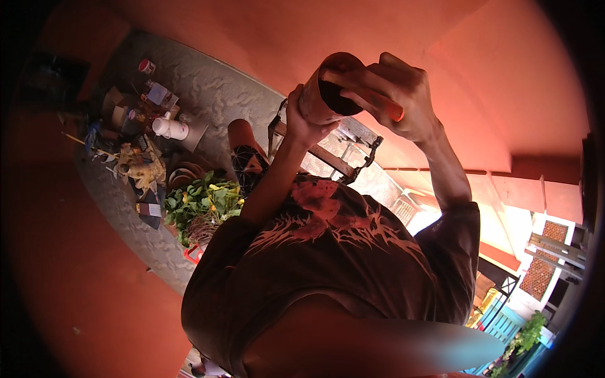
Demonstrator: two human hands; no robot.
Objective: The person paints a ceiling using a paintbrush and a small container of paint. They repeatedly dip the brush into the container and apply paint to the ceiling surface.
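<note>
You held a round terracotta-coloured clay pot (pixel 320 94) raised in front of your chest, clear of the ground and well apart from the clutter on the grey patterned mat (pixel 208 88) at the far left. Your left hand (pixel 297 123) cupped it from below on the left side, palm against the wall and fingers wrapped round it. Your right hand (pixel 394 94) came across from the right, fingers spread and curled over the dark mouth, closed on the rim. Both hands touched the pot, which sat between them.

Its long axis was tilted, and the dark opening faced right, toward your right palm, so the right hand was the nearer one to the mouth and the left one to the body. I could not tell whether anything was inside.

Lower left, a green leafy plant with yellow flowers (pixel 200 203) stood near a white plastic bottle (pixel 170 128). A wooden-framed stand (pixel 343 154) lay just behind your forearms.
</note>
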